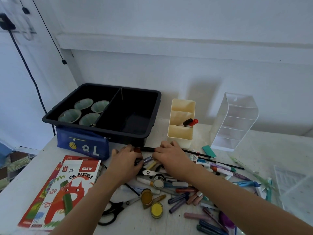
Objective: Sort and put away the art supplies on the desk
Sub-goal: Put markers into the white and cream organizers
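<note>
A heap of loose pastels, markers and pens (184,197) covers the white desk (135,224). Both hands reach into its far edge. My right hand (171,156) curls over a long thin black brush (194,152) that runs out from under it to both sides. My left hand (125,158) lies palm down with bent fingers over dark markers, and what it holds is hidden. A red-brown tip (136,150) shows between the hands. Behind them stand a black two-part tray (156,100) and a cream three-slot organizer (180,133) holding two markers (190,122).
Several paper cups (84,103) sit in the tray's left part. A blue pencil case (81,144) leans on the tray. Oil pastel boxes (67,192) lie left, near black scissors (111,211) and small paint pots (147,195). A clear acrylic drawer unit (233,119) and clear box (296,192) stand right.
</note>
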